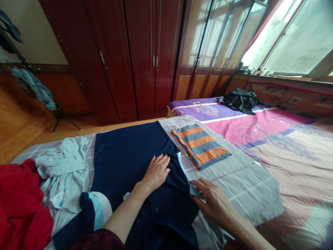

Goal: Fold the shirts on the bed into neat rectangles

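Note:
A dark navy garment [122, 149] with light blue and white trim is spread over a grey checked cloth. My left hand [157, 172] lies on its middle right part, palm down with the fingers extended. At the garment's right edge, my right hand [212, 198] has thumb and fingers closed around the light blue trim. One sleeve with light blue and white bands [99, 208] sticks out at the lower left. Beyond my right hand lies a folded orange and grey striped garment [201, 144], touched by neither hand.
Pale green clothing [69, 166] and a red cloth [20, 205] are heaped at the left. To the right, a bed with a pink and purple cover [234, 128] holds a black garment [240, 100]. Dark red wardrobes [140, 62] stand behind; a clothes stand [58, 113] is at far left.

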The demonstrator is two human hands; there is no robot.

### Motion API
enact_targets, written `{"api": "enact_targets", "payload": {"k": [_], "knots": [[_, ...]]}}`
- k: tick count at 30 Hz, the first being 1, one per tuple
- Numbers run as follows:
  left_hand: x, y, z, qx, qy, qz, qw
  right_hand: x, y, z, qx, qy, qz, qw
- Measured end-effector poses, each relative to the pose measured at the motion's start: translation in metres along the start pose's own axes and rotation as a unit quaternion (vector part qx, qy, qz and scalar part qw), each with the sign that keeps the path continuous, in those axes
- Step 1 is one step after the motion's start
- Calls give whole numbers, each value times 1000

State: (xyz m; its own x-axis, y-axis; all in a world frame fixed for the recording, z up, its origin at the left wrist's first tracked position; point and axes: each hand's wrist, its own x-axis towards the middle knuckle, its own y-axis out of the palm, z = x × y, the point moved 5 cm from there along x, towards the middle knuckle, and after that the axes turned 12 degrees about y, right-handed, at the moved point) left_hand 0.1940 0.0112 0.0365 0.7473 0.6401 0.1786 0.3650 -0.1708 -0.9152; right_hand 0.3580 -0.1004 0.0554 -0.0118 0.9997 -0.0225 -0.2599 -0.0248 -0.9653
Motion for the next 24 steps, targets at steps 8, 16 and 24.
{"api": "enact_targets", "payload": {"k": [8, 16, 24], "knots": [[-2, -3, -12, 52, 32, -21, 998, -8, -2, 15, -70, -42, 32, 996], [-4, -11, -18, 83, -21, -39, 996, -5, 2, 10, -55, -28, 29, 998], [0, -12, -14, 52, -55, -52, 996, -1, 3, 23, -27, -47, -13, 998]]}}
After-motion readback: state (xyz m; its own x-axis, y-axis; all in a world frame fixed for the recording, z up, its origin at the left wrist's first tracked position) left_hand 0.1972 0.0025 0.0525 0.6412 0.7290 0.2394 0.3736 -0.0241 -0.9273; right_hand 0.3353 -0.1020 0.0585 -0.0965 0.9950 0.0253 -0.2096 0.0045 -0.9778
